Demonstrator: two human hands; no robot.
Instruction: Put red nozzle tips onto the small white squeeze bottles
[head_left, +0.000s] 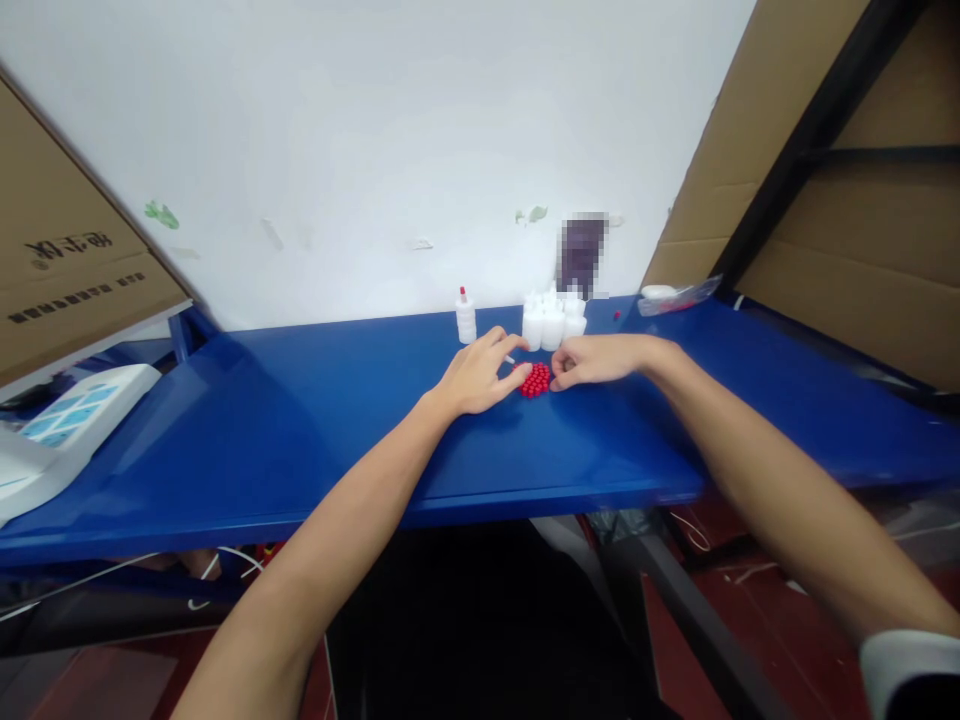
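Small red caps [535, 380] lie in a tight cluster on the blue table, between my two hands. My left hand [480, 375] is at the cluster's left edge, its thumb and fingers apart and the thumb tip at the caps. A small white piece [510, 359] shows between that thumb and forefinger; whether it is touched I cannot tell. On the right side of the cluster, my right hand [589, 360] is closed with curled fingers, and what they hold, if anything, is hidden. Several white plastic bottles [553, 325] stand grouped just behind the hands.
A white bottle with a red tip [466, 320] stands apart, behind my left hand. One red cap [617, 315] and a clear plastic bag [679, 297] lie at the back right. A white device with blue panels [82, 420] sits at the left end. Cardboard [877, 240] borders the right.
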